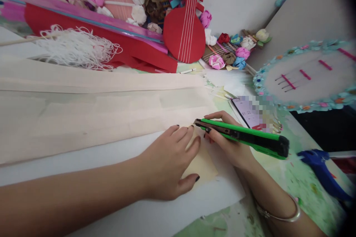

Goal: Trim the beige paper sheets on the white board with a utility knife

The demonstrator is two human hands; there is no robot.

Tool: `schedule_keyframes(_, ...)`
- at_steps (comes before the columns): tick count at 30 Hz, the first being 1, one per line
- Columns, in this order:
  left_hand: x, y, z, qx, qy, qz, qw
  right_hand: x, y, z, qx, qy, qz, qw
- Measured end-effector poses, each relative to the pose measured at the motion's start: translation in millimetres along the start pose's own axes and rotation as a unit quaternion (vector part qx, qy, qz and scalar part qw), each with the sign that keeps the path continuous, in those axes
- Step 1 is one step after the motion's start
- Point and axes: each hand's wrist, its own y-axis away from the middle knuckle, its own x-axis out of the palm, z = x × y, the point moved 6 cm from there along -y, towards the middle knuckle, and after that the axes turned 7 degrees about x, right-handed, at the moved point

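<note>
My left hand (172,159) lies spread with its fingers apart on a small cream paper piece (204,163), pressing it onto a large white sheet (111,174). My right hand (228,140) is closed around a green and black utility knife (244,137). The knife's tip points left, just beside the fingertips of my left hand, at the top of the cream piece. Whether a blade is out is too small to tell. Wide pale pink paper (83,118) stretches left beyond my left hand.
A phone (244,114) lies right of the knife. A blue glue gun (319,170) rests at the right. White string (78,48) and red paper (133,53) lie behind. Paper instruments, one a red lute shape (183,33), and a flower-edged oval (308,77) stand at the back.
</note>
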Motion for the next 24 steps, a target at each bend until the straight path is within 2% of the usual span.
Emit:
schedule_keyframes(3,0.0,0,0,0.001,0.003,-0.003,1.000,1,0,3,-0.002,0.041,0.001,0.999)
schedule_keyframes(9,-0.5,2,-2,0.011,-0.004,-0.017,1.000,3,1,13,-0.011,0.092,-0.044,0.995)
schedule_keyframes(18,1.4,2,-1,0.002,-0.012,-0.014,1.000,4,5,11,-0.004,0.117,-0.080,0.990)
schedule_keyframes(24,1.5,2,-1,0.007,-0.007,-0.018,1.000,2,5,9,-0.019,0.098,-0.085,0.991)
